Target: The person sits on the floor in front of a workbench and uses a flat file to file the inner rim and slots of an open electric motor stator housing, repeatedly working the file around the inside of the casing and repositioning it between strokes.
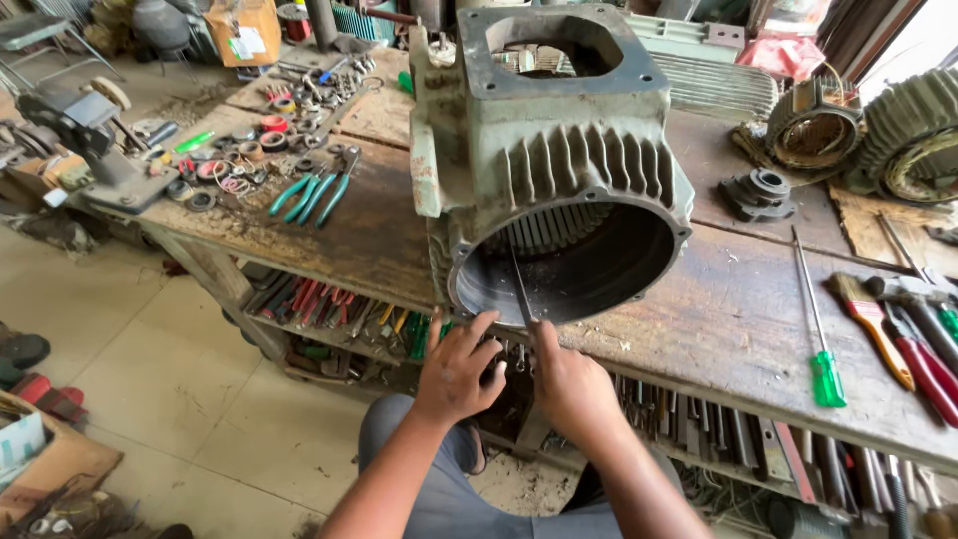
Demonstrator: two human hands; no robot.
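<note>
A large grey-green motor housing [559, 170] with cooling fins stands on the wooden workbench [728, 309], its round open end facing me. A thin dark blade-like tool [520, 284] reaches up into the lower edge of that opening. My right hand [571, 384] is closed around the tool's lower end just below the housing rim. My left hand [456, 369] sits beside it, fingers curled near the rim's lower left; whether it grips anything is unclear.
Green-handled pliers [309, 195] and several rings and washers [239, 160] lie left of the housing. A long green-handled screwdriver [818, 329], a paintbrush [868, 314] and red-handled tools [923, 364] lie right. Stator cores [813, 130] sit at the back right. A shelf of tools [329, 304] runs under the bench.
</note>
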